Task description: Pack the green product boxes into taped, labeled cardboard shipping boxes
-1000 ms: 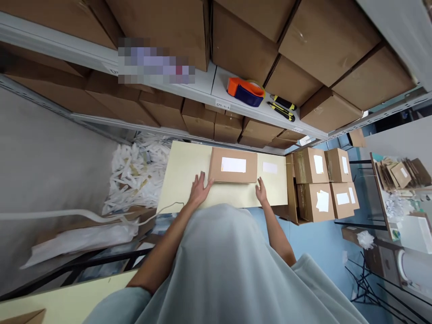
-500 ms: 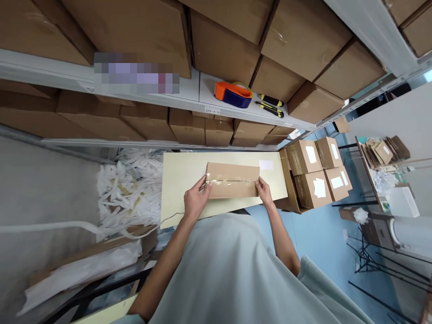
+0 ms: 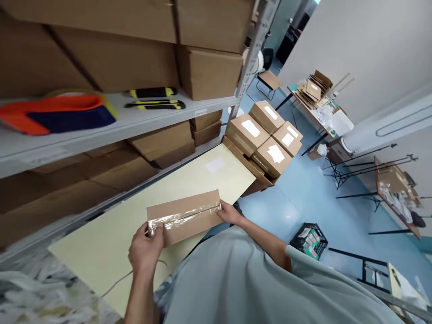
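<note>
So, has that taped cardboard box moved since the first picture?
Yes. Against the pale yellow tabletop, the taped cardboard box has come toward the person's pale shirt, away from the tabletop's back edge.

Pale grey-green shirt (image 3: 232,281); short sleeve (image 3: 305,263); bare hands (image 3: 145,247)

Your table (image 3: 101,243) reads bright | glints: taped carton (image 3: 189,216) over it | glare: floor (image 3: 286,217) right of it | dim: lower boxes (image 3: 47,202) behind it | blurred: paper scraps (image 3: 40,294) left of it | your frame's edges stretched
</note>
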The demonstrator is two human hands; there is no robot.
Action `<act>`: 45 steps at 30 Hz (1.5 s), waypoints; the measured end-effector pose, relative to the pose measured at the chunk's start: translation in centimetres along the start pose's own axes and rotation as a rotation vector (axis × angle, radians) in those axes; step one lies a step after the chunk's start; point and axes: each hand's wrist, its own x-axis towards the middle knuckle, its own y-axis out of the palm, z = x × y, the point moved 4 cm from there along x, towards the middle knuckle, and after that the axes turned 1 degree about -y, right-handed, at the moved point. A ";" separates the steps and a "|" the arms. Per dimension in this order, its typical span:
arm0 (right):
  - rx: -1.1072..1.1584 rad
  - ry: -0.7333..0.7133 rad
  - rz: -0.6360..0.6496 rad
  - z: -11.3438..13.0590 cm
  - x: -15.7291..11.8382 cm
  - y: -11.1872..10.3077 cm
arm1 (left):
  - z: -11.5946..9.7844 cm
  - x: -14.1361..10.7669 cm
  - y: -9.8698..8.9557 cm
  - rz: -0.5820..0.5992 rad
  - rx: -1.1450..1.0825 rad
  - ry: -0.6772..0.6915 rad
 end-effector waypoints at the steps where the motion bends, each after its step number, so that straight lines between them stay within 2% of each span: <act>1: 0.051 0.023 0.017 -0.3 0.3 -0.6 | -1.7 -0.4 -0.2 -0.013 0.007 0.024; 4: 0.217 0.076 0.025 -1.5 1.0 -3.2 | -7.9 -2.8 -0.4 -0.071 0.019 0.147; 7: 0.314 0.081 -0.048 -2.8 1.7 -7.8 | -15.3 -5.6 0.0 -0.159 -0.009 0.260; 11: 0.388 0.025 -0.148 -3.8 2.0 -16.8 | -25.9 -9.2 2.1 -0.202 -0.114 0.349; 15: 0.446 0.000 -0.283 -3.3 1.2 -27.4 | -35.9 -12.5 5.7 -0.185 -0.275 0.410; 18: 0.503 -0.032 -0.407 -2.6 0.0 -34.0 | -41.9 -14.7 8.8 -0.183 -0.364 0.518; 20: 0.528 -0.047 -0.491 -2.5 -0.8 -37.2 | -44.9 -15.6 10.7 -0.212 -0.398 0.584; 22: 0.530 -0.040 -0.569 -2.7 -1.5 -39.3 | -47.0 -16.1 12.7 -0.217 -0.446 0.622; 24: 0.522 -0.028 -0.647 -3.3 -2.0 -40.5 | -48.5 -16.4 14.6 -0.167 -0.506 0.636; 27: 0.518 -0.013 -0.756 -4.4 -2.6 -41.7 | -50.2 -17.0 17.4 -0.085 -0.544 0.638; 32: 0.557 0.011 -0.877 -5.5 -2.6 -43.6 | -52.7 -18.9 20.5 -0.046 -0.541 0.688; 37: 0.590 0.012 -0.958 -5.8 -2.6 -45.3 | -54.5 -20.6 21.7 0.058 -0.573 0.802; 41: 0.575 0.000 -1.000 -5.5 -3.7 -45.6 | -54.2 -21.2 21.4 0.097 -0.573 0.833; 45: 0.500 0.006 -1.101 -4.9 -6.0 -45.5 | -53.4 -21.7 21.2 0.140 -0.574 0.868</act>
